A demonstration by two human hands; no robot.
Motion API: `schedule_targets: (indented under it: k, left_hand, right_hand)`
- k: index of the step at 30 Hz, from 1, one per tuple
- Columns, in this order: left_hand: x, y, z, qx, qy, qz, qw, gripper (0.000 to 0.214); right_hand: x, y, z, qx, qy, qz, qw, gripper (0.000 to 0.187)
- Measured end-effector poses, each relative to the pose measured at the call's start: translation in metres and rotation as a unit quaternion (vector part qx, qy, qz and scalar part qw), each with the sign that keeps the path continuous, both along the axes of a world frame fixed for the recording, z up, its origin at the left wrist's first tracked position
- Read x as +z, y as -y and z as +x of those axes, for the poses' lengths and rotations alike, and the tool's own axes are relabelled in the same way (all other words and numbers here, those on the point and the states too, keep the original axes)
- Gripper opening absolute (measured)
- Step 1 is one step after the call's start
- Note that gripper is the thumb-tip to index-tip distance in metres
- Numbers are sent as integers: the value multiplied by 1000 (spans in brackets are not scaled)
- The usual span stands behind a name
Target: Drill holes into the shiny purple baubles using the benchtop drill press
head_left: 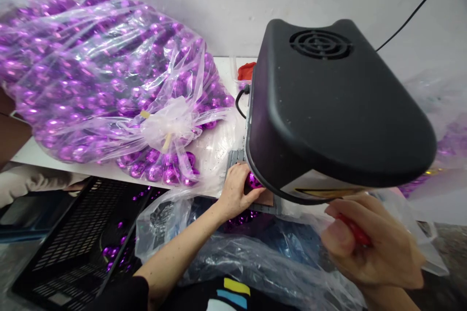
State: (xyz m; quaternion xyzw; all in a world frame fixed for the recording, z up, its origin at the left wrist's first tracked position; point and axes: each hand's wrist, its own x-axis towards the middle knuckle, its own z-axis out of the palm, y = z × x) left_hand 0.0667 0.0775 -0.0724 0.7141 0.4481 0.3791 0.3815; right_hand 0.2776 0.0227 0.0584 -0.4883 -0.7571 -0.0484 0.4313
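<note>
A black-covered bench machine with a round vent on top stands in front of me on the table. My left hand is closed around a shiny purple ball, low beside the machine's left edge. The ball sits over a brown block on a grey slotted metal base; the machine's hood hides the rest of this spot. On the machine's right front, my right hand is closed around a red handle. What the handle joins to is hidden.
A large clear plastic bag full of shiny purple balls lies at the left. Below it, a black crate holds small purple pieces. Clear plastic sheeting covers my lap. A red item rests in a clear container behind the machine.
</note>
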Motion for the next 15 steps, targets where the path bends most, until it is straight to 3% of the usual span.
schedule_targets:
  k: [8,15]
  left_hand:
    - [-2,0,1,5,-42,42,998,43]
    - [0,1,1,5,-11,41,999,48]
  right_hand:
    - [-12,2,2,-21,20,24,999,10]
    - [-24,4,1,-33,3,16,999,10]
